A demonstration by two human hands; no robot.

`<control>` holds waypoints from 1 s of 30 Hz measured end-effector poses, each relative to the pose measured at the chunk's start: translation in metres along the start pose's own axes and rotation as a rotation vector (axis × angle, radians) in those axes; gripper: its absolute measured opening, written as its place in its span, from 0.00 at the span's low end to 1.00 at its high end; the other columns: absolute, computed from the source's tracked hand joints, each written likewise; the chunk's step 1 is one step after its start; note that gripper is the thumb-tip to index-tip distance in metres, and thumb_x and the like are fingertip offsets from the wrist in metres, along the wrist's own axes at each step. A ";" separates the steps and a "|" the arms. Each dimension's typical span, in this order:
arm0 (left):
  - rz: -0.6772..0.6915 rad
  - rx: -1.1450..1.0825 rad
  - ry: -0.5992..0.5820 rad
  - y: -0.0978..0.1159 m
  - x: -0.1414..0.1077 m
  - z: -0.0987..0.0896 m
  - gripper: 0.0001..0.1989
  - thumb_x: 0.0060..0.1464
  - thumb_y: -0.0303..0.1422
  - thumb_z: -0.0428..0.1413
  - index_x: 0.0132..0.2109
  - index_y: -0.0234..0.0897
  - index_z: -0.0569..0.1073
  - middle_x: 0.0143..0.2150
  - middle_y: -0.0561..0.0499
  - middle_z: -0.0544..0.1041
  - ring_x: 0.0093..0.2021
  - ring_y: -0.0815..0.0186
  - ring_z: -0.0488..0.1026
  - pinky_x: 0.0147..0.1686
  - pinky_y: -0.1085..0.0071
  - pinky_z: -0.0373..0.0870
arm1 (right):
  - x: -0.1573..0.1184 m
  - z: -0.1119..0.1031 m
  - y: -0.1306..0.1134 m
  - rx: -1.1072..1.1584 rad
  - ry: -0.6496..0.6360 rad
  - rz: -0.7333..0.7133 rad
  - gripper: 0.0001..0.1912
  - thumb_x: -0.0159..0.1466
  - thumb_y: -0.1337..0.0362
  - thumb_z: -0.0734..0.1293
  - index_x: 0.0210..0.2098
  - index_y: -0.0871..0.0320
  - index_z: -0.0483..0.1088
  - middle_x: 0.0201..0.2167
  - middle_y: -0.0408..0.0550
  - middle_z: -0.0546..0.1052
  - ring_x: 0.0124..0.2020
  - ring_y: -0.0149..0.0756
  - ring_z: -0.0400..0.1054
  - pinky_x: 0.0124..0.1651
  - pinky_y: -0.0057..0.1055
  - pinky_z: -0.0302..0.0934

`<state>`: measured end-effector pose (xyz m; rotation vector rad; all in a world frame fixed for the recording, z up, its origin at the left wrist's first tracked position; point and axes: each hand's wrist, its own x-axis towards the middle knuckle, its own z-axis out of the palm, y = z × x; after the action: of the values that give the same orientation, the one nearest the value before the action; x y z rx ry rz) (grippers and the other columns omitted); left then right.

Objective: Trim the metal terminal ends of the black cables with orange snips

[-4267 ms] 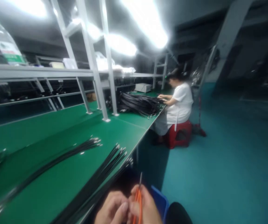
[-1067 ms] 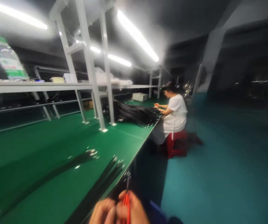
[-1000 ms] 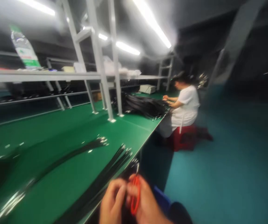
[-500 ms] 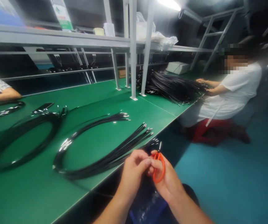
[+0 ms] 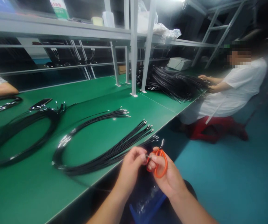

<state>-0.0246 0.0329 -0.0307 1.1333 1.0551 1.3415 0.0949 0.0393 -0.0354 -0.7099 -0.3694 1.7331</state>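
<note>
My left hand is closed in a pinch on a thin dark cable end, just past the table's front edge. Facing it, my right hand has its fingers curled through orange-handled scissors, whose short metal blades point up and away. The right thumb and fingertips meet the same cable end, which is mostly hidden by the fingers. Behind both hands, a curved bundle of black cables with silvery tips lies on the green table.
More coiled black cables lie at the left, near a dark phone-like slab. White shelf posts stand on the table. A co-worker in a white shirt handles a large cable pile. A blue bin is below my hands.
My hands have drawn slightly apart, so the small cable end now shows between the fingertips. The scissors have shifted slightly right. The view has tilted down a little.
</note>
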 end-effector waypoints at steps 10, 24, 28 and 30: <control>0.582 0.998 0.047 0.010 -0.004 -0.011 0.10 0.58 0.25 0.49 0.37 0.39 0.74 0.41 0.46 0.75 0.40 0.64 0.73 0.38 0.71 0.69 | -0.003 0.003 -0.001 0.006 -0.023 -0.032 0.11 0.54 0.73 0.70 0.35 0.57 0.68 0.22 0.38 0.69 0.21 0.26 0.62 0.25 0.23 0.60; 0.592 0.911 0.115 0.012 -0.003 -0.013 0.08 0.58 0.24 0.51 0.39 0.39 0.74 0.38 0.49 0.77 0.38 0.66 0.74 0.37 0.72 0.69 | -0.006 0.013 -0.004 0.002 -0.018 -0.076 0.11 0.54 0.73 0.69 0.35 0.57 0.67 0.23 0.38 0.70 0.20 0.25 0.62 0.26 0.22 0.59; 0.193 0.607 -0.060 0.011 -0.008 -0.010 0.06 0.57 0.26 0.52 0.38 0.40 0.73 0.34 0.53 0.77 0.34 0.67 0.74 0.35 0.74 0.69 | -0.005 0.017 -0.004 0.011 -0.027 -0.074 0.11 0.54 0.73 0.68 0.35 0.57 0.66 0.22 0.37 0.69 0.20 0.24 0.61 0.27 0.21 0.59; 0.125 0.506 -0.075 0.009 -0.010 -0.006 0.04 0.56 0.27 0.53 0.35 0.39 0.72 0.31 0.54 0.76 0.31 0.68 0.73 0.33 0.75 0.68 | -0.004 0.018 -0.003 0.009 -0.033 -0.069 0.11 0.54 0.74 0.68 0.35 0.58 0.66 0.22 0.37 0.69 0.19 0.23 0.60 0.26 0.20 0.58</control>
<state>-0.0322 0.0226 -0.0233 1.6305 1.3271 1.1436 0.0864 0.0387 -0.0184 -0.6555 -0.4044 1.6817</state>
